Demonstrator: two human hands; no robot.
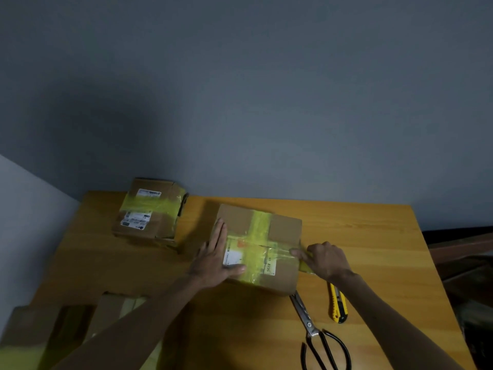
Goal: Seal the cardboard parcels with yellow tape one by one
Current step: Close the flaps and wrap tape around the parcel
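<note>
Where grey walls (266,102) meet, wooden table (360,236), taped parcel (282,225).

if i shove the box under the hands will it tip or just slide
Probably slides: the box sits low and wide on the smooth wooden table. Its yellow tape looks glossy, so likely slippery to grip.

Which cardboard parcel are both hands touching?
The centre parcel: left hand rests flat on it, right hand pinches its tape. The far-left parcel lies untouched.
</note>
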